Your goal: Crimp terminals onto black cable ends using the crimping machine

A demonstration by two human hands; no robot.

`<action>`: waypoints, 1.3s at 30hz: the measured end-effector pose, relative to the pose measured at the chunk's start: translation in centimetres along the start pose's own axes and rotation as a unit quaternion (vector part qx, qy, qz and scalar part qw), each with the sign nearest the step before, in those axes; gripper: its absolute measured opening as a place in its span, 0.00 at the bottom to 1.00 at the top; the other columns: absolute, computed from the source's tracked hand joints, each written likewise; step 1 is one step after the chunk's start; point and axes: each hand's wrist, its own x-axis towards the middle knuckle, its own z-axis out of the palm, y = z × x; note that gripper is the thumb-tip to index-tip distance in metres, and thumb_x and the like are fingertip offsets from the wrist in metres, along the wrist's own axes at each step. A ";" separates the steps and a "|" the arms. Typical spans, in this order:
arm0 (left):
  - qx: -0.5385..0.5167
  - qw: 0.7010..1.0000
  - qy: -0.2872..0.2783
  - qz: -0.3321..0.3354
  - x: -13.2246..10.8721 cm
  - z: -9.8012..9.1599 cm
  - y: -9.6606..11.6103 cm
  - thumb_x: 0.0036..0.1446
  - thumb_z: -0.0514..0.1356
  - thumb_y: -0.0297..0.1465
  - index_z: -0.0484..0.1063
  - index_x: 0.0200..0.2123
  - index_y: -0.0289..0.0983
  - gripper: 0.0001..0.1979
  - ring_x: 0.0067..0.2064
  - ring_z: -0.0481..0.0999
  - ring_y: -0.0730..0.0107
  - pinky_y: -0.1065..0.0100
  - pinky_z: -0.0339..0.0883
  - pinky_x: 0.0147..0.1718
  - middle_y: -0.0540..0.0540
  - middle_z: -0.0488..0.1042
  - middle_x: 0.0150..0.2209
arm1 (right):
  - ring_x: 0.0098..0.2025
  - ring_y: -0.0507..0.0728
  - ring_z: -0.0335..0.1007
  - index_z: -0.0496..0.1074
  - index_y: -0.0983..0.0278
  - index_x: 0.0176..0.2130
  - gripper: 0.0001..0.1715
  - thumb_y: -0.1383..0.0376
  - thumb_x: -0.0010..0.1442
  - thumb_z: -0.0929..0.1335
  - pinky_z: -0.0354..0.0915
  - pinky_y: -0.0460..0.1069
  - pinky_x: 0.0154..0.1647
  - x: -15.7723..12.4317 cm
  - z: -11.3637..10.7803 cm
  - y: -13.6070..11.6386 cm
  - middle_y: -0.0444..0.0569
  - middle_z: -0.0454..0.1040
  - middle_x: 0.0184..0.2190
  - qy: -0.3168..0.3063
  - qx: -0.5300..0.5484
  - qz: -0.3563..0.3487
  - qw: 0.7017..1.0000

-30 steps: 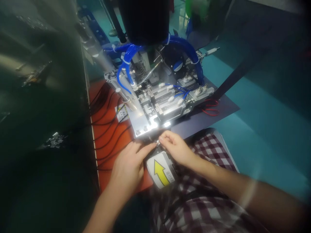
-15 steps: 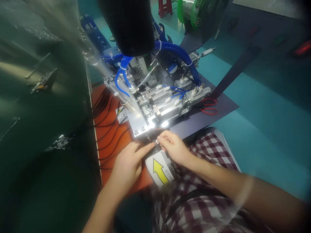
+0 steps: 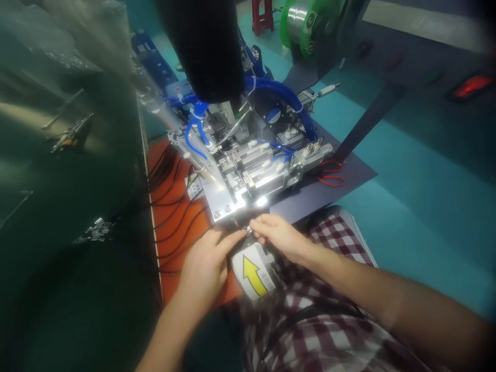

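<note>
My right hand (image 3: 277, 235) is closed in a pinch on a small silver metal part (image 3: 249, 229), mostly covered by the fingertips. From the other side, my left hand (image 3: 205, 258) reaches in with its thumb stretched out to the part. The left fingers are apart from the thumb, their tips partly hidden at the machine's front edge. Both hands are just in front of the bench machine (image 3: 248, 178), above a white label with a yellow arrow (image 3: 253, 271).
Black cables (image 3: 178, 227) cross the orange mat (image 3: 170, 281) on the left. Small metal pieces (image 3: 99, 229) lie on the dark green surface. A black cylinder (image 3: 209, 46) hangs over the machine's blue tubes (image 3: 279, 90). A wire spool (image 3: 298, 26) and red-lit panel (image 3: 473, 88) stand beyond.
The view has shifted slightly. Both hands stay at the same spot, the right one still pinching the small metal part and the left thumb beside it.
</note>
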 end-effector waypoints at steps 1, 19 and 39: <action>-0.014 1.000 -0.002 0.001 0.0 -0.1 -0.1 0.58 0.49 0.19 0.74 0.50 0.41 0.23 0.41 0.74 0.66 0.69 0.70 0.34 0.44 0.74 0.41 | 0.21 0.46 0.58 0.66 0.67 0.24 0.18 0.58 0.60 0.67 0.57 0.45 0.28 -0.1 -0.1 0.0 0.39 0.65 0.19 0.001 0.006 -0.003 1.000; -0.019 0.992 0.113 -0.046 -5.6 1.0 -3.3 0.62 0.56 0.25 0.73 0.43 0.38 0.08 0.42 0.71 0.65 0.65 0.67 0.41 0.45 0.72 0.40 | 0.21 0.48 0.60 0.67 0.64 0.24 0.16 0.59 0.60 0.66 0.60 0.46 0.29 -0.1 0.0 0.9 0.39 0.66 0.19 0.049 -0.043 -0.068 0.996; 0.002 0.988 0.149 -0.033 -6.2 1.7 -3.5 0.60 0.57 0.20 0.71 0.44 0.38 0.12 0.41 0.71 0.67 0.65 0.64 0.41 0.45 0.70 0.40 | 0.21 0.48 0.60 0.67 0.64 0.26 0.13 0.59 0.58 0.66 0.59 0.47 0.28 -0.4 -0.6 1.0 0.40 0.67 0.19 0.034 -0.018 -0.065 0.997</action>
